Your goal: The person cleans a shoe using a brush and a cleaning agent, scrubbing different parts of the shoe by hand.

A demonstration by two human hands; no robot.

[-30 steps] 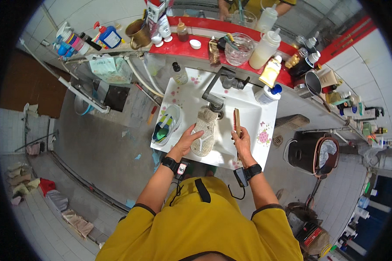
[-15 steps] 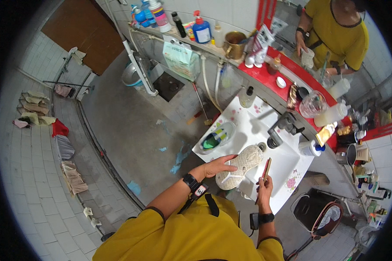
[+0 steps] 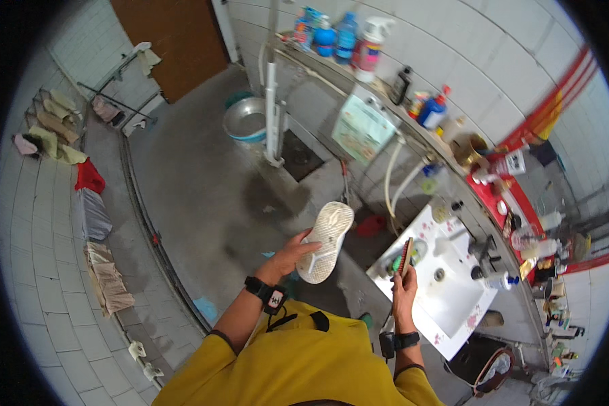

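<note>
My left hand [image 3: 291,257] is closed on a pale shoe [image 3: 330,237]. Its textured sole faces up, with my thumb lying across it, and the shoe is over the floor to the left of the sink. In my right hand [image 3: 404,296] I grip a scrubbing brush [image 3: 407,254] with a wooden back and reddish bristles, pointing up and away from me. The brush is above the left edge of the white washbasin [image 3: 460,308], apart from the shoe. Behind the brush, a clear container with something green in it is partly hidden.
A crowded ledge of bottles [image 3: 367,51] runs along the wall behind the basin. Beyond the shoe are a square floor drain [image 3: 301,157], a metal basin [image 3: 245,118] and a pipe. A dark bucket [image 3: 477,362] stands right of the washbasin. Cloths [image 3: 108,281] hang along the left wall.
The shoe has moved left and away from over the washbasin to over the floor, still in my left hand. The view has swung left. My right hand keeps the brush.
</note>
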